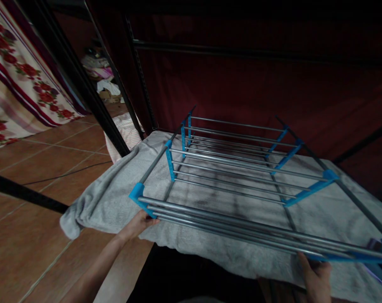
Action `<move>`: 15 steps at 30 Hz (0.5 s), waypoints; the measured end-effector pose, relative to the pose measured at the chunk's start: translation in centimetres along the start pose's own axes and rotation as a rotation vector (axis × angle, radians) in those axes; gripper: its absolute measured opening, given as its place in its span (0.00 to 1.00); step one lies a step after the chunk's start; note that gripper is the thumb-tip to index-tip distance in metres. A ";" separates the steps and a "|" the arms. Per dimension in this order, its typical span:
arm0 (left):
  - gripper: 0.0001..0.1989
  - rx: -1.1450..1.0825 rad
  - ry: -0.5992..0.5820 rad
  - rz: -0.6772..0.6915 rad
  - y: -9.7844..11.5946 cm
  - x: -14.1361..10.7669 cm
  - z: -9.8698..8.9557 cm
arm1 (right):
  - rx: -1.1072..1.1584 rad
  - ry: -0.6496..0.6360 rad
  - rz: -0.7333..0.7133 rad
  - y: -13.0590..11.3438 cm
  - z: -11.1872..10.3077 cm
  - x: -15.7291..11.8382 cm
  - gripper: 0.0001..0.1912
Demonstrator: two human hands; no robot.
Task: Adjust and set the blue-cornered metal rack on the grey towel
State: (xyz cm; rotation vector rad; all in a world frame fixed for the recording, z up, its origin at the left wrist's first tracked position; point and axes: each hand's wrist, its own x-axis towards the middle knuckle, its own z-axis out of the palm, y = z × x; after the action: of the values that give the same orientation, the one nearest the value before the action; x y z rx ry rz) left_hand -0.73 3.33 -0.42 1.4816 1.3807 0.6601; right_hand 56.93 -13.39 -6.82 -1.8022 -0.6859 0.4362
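A rack of grey metal tubes (pixel 222 160) with blue plastic joints lies on a grey blanket (pixel 111 189). My left hand (pixel 142 225) grips its near left corner, fingers closed beneath the blue joint (pixel 136 192). At the near right, my right hand (pixel 315 271) holds the lower edge of the rack by the blue end piece, thumb up against the tubes. Part of the right hand's fingers is hidden under the rack. The rack's far right near corner runs to the picture's edge.
Black metal frame posts (pixel 83 88) stand at the left and a dark red panel (pixel 257 88) rises behind. A floral curtain (pixel 26 75) hangs at the far left over the tiled floor (pixel 36 235), where a cable (pixel 67 171) lies. Clothes (pixel 107 86) are piled behind the posts.
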 end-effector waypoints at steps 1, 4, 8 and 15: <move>0.18 0.000 -0.002 0.001 0.0 0.0 0.0 | -0.014 0.003 0.007 0.0 0.0 0.0 0.24; 0.20 -0.025 0.013 -0.005 -0.4 -0.1 0.2 | -0.024 -0.001 0.009 0.3 -0.1 0.1 0.24; 0.24 -0.065 0.031 -0.035 -1.1 0.1 0.6 | -0.014 -0.015 0.003 1.4 -0.2 0.4 0.24; 0.25 -0.062 0.036 -0.006 -1.8 0.5 0.8 | -0.022 -0.053 -0.017 1.2 -0.2 0.2 0.23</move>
State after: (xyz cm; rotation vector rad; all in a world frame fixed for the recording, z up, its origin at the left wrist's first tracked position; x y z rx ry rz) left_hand -0.71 3.40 -2.44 1.4227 1.3795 0.7226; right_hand 57.48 -13.72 -7.90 -1.8102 -0.7443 0.4678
